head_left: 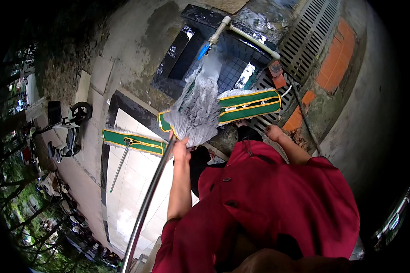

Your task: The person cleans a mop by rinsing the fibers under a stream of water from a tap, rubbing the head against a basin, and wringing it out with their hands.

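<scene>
My left hand (181, 150) is closed around a metal mop pole (153, 186) close to the mop head. The wet grey mop head (203, 117) hangs over the edge of a tiled basin (230, 70), beneath a tap with a blue lever (203, 51); water runs onto its fibres. A green flat mop pad with yellow trim (249, 106) lies to the right of it. My right hand (275, 133) is beside that pad, fingers curled; whether it holds anything is unclear.
Another green mop with a pole (133, 141) lies on white tiles (133, 174) at left. A drain grate (305, 39), bricks (276, 73) and a dark hose or rod (305, 119) are at right. A scooter (71, 134) stands further left.
</scene>
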A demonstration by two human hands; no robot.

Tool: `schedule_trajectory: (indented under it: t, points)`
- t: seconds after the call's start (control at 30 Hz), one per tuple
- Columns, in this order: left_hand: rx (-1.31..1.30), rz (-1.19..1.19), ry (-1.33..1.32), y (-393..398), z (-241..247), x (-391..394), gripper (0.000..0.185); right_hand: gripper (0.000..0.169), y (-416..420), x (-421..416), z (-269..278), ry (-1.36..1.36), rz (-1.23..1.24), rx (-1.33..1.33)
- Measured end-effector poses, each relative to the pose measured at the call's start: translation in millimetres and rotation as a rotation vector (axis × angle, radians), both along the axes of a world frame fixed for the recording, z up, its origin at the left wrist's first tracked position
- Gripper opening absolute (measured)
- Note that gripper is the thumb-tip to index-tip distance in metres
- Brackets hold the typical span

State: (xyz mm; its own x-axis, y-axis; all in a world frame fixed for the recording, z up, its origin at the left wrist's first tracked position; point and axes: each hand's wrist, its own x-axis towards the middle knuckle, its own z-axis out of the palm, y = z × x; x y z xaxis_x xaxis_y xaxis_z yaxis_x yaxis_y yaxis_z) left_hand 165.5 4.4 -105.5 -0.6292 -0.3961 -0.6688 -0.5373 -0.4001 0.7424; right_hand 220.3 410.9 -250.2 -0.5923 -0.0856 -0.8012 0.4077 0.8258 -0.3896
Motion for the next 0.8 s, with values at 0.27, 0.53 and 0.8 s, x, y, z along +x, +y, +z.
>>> schedule_trajectory:
  t: [0.27,0.53,0.8]
  points:
    - [-0.895,-1.216,0.474,-11.2,69.4,-113.0,0.045,0.034,11.2,19.2,-13.2,0.02,-0.065,0.047]
    - [-1.409,-1.714,0.734,52.8,100.5,-141.5,0.024,0.032,19.5,24.3,-19.0,-0.037,-0.028,0.036]
    - [-1.154,-1.627,0.667,67.2,95.4,-117.5,0.022,0.031,12.0,11.1,-19.1,-0.017,-0.05,0.0]
